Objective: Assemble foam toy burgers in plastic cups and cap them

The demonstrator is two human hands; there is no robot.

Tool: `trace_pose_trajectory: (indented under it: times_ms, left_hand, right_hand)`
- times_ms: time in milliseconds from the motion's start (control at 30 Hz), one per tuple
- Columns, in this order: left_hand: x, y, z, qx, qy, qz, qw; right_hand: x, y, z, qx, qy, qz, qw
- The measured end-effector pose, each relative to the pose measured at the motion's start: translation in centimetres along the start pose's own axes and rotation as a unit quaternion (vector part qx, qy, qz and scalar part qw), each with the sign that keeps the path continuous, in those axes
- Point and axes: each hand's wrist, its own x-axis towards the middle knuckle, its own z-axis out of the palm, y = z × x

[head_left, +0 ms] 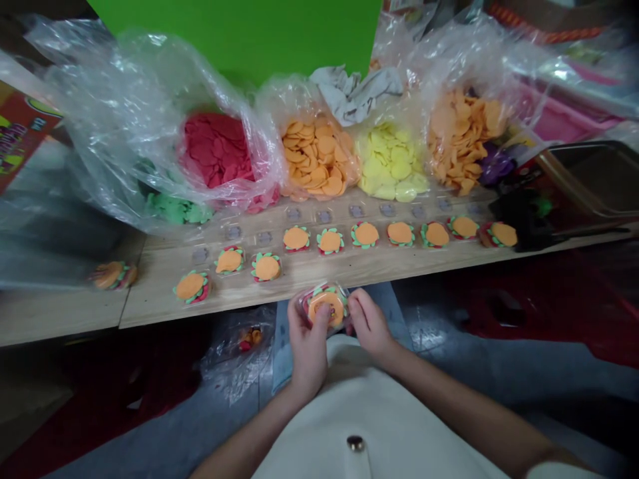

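Observation:
Just off the table's front edge, I hold a small clear plastic case with a toy burger (316,304) inside it. My left hand (305,346) is closed around the case's left side, its thumb pressed on the top. At the right edge, the fingers of my right hand (370,327) pinch the case. Orange, green and red layers show through the plastic. Beyond my hands stands a row of similar toy burgers, among them one (266,267) near the left hand and one (330,241) straight ahead, in clear cases with their lids folded back.
Plastic bags along the back hold red pieces (217,150), green pieces (177,208), orange discs (319,156), yellow discs (392,159) and more orange pieces (462,136). A green panel (239,36) rises behind. The wooden table (164,306) ends just before my lap.

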Motion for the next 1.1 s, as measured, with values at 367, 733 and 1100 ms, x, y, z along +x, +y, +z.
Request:
trace_pose_trajectory:
  times_ms: [367,733,1100]
  left_hand:
    - [2.0,2.7,-4.4,0.093,-0.244,-0.148,0.954]
    - [0.9,1.2,-4.4,0.264,-0.283,-0.004,0.922]
    - [0.4,0.9,-3.6,0.099,-0.263,-0.204,0.938]
  right_hand:
    - [-0.5,-0.6,-4.1,-0.167,-0.259,-0.064,0.949]
    - [-2.4,1.4,-3.4,-0.195,-0.285,-0.054,0.937]
    - [-0.5,-1.4,-3.4,-0.208,-0.326,-0.110,0.915]
